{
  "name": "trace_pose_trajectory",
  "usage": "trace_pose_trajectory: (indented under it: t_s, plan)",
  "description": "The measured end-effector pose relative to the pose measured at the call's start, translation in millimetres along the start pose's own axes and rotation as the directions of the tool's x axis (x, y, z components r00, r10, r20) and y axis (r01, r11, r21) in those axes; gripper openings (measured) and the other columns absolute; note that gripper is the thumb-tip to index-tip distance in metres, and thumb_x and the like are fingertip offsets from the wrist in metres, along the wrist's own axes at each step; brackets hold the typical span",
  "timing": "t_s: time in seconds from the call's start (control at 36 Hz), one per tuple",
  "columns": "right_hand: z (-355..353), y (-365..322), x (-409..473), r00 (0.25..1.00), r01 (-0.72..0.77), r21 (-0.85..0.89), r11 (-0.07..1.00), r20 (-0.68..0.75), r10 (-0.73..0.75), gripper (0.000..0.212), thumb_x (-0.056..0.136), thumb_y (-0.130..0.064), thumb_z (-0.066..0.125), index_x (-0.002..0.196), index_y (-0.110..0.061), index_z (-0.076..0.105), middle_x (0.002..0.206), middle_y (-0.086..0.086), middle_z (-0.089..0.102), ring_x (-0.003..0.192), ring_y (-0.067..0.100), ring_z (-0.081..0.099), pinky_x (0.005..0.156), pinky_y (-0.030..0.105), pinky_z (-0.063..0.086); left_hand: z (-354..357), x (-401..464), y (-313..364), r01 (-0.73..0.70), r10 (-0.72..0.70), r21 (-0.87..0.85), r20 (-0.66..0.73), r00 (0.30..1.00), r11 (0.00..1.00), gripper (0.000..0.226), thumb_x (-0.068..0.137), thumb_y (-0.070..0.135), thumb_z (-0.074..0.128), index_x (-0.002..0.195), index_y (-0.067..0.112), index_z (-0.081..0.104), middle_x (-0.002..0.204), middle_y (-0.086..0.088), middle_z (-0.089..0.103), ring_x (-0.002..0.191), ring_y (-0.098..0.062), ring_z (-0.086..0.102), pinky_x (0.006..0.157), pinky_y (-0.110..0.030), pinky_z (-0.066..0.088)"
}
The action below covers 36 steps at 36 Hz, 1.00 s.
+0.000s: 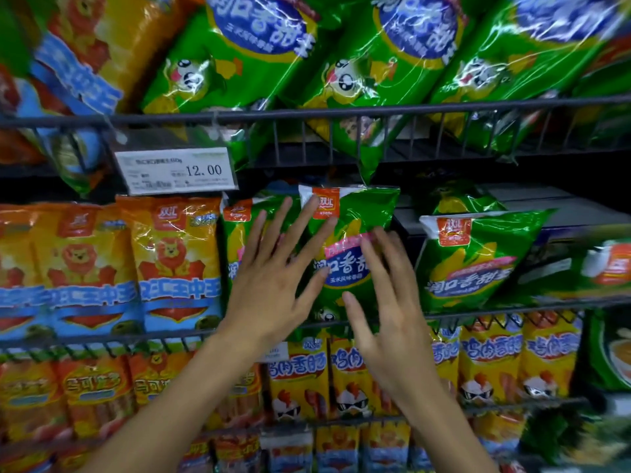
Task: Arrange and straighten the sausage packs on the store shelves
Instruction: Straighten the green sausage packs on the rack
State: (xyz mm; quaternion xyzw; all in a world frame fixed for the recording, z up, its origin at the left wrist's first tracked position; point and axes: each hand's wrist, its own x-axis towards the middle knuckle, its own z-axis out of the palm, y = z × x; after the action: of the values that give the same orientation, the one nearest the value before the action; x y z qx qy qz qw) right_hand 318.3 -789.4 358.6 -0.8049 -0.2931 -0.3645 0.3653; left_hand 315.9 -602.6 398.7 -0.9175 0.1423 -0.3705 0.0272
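Both hands are flat with fingers spread, gripping nothing: left hand (269, 271) and right hand (392, 302) (bit blurry) against the green sausage pack (351, 233) mid-frame.

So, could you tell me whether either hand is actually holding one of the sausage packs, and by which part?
Nothing is held. Both the left hand and the right hand are open, fingers spread, in front of the green pack on the middle shelf.

Two bare, sleeveless forearms (191, 387)
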Motion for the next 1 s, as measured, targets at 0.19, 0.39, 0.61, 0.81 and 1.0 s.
trace_pose_trajectory:
  t_s: [0.19, 0.39, 0.61, 0.81, 1.0]
  plan:
    - [21, 8, 12, 0.993, 0.045, -0.095, 0.994, 0.116, -0.034, 0.072, 0.103, -0.035, 0.056, 0.161, -0.018, 0.016, 0.171, 0.001, 0.0, 0.157, 0.023, -0.003, 0.127, 0.038, 0.011, 6, -5, -9, 0.054, -0.053, 0.02, -0.038, 0.998, 0.998, 0.061, 0.107, 0.053, 0.034, 0.162, 0.032, 0.019, 0.171, 0.006, 0.01, 0.158, -0.024, 0.005, 0.126, -0.054, 0.012]
    - [27, 1, 10, 0.996, -0.01, -0.158, 0.987, 0.09, 0.024, 0.073, 0.105, -0.037, 0.053, 0.162, -0.018, 0.011, 0.171, 0.001, -0.003, 0.157, 0.024, -0.006, 0.126, 0.044, 0.017, 9, -6, -4, 0.087, -0.086, 0.035, -0.04, 0.996, 0.996, 0.064, 0.106, 0.053, 0.035, 0.162, 0.03, 0.015, 0.171, 0.001, 0.005, 0.158, -0.032, -0.001, 0.125, -0.059, 0.009]
    - [33, 4, -22, 0.996, -0.078, -0.047, 0.996, -0.042, 0.076, 0.066, 0.102, -0.015, 0.061, 0.158, -0.011, 0.027, 0.169, 0.0, 0.016, 0.157, 0.024, 0.011, 0.124, 0.047, 0.024, 17, -45, -4, -0.029, 0.029, -0.017, 0.021, 0.999, 0.999, 0.066, 0.104, 0.046, 0.041, 0.163, 0.027, 0.017, 0.172, 0.0, 0.005, 0.158, -0.033, -0.002, 0.126, -0.057, 0.001]
    - [43, -5, -37, 0.99, -0.134, -0.111, 0.985, -0.053, 0.129, 0.066, 0.101, -0.025, 0.056, 0.158, -0.011, 0.027, 0.169, 0.0, 0.016, 0.156, 0.023, 0.012, 0.125, 0.047, 0.022, 18, -48, -2, -0.038, 0.036, 0.013, 0.099, 0.994, 0.999, 0.065, 0.106, 0.051, 0.03, 0.163, 0.028, 0.009, 0.172, 0.002, 0.003, 0.158, -0.033, -0.003, 0.125, -0.058, -0.001]
    - [40, -9, -43, 0.985, -0.171, -0.095, 0.981, -0.021, 0.17, 0.065, 0.101, -0.023, 0.057, 0.158, -0.011, 0.027, 0.169, -0.003, 0.016, 0.156, 0.02, 0.011, 0.126, 0.04, 0.019, 15, -49, -2, -0.04, 0.046, -0.061, 0.102, 0.994, 0.997, 0.065, 0.106, 0.052, 0.028, 0.163, 0.026, 0.01, 0.172, 0.001, -0.001, 0.157, -0.032, -0.007, 0.125, -0.06, 0.0]
